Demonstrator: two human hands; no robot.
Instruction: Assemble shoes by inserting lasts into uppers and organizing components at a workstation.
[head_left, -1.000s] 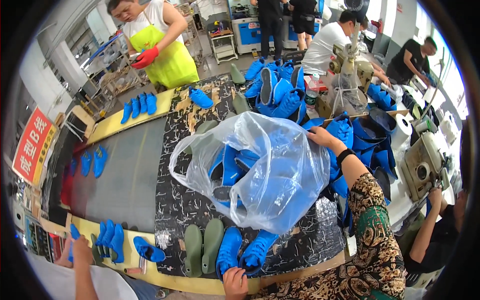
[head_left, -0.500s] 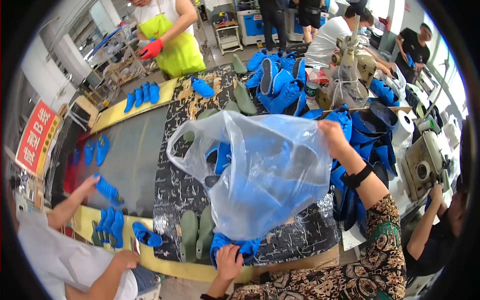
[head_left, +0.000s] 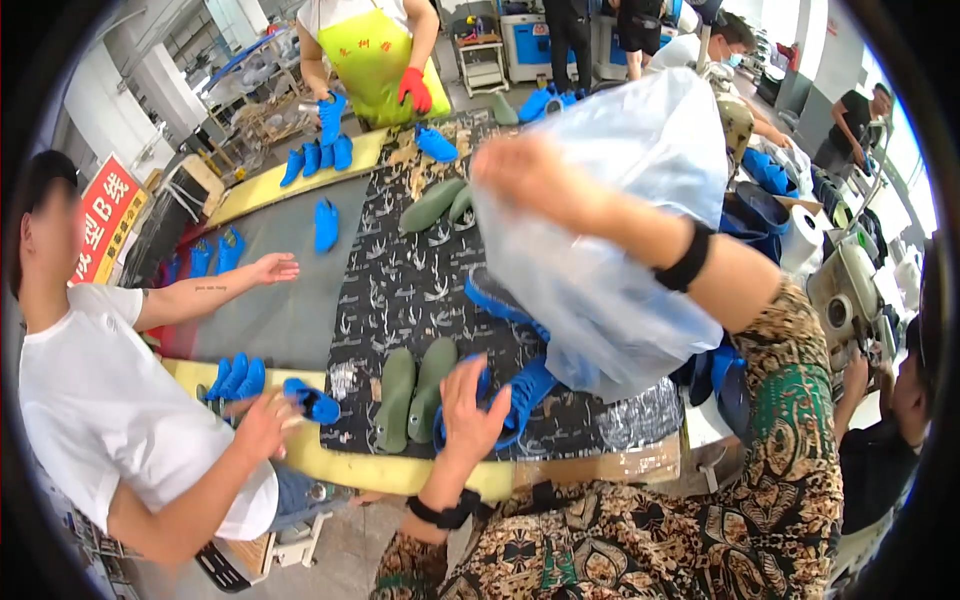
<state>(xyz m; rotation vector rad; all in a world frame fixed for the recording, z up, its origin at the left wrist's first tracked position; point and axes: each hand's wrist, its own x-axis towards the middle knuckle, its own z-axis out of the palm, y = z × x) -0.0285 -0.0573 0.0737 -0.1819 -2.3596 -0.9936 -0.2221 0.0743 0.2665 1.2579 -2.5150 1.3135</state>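
Observation:
A translucent plastic bag hangs over the right half of the table, gathered in my right hand. That hand is raised and smeared by motion, with its fingers closed on the bag's edge. My left hand is open, fingers and thumb apart, just beside a blue shoe upper at the table's near edge. Another blue upper lies partly hidden by the bag. Left of my left hand stand two green shoe lasts, side by side.
The patterned black table also bears more green lasts. A grey conveyor on the left carries blue shoes. One co-worker reaches over it; another in a yellow-green apron stands beyond. Sewing machines line the right.
My right hand has swung up and left, lifting the bag off the table. My left hand has let go of the blue upper and opened. The left co-worker's reaching hand has released a shoe.

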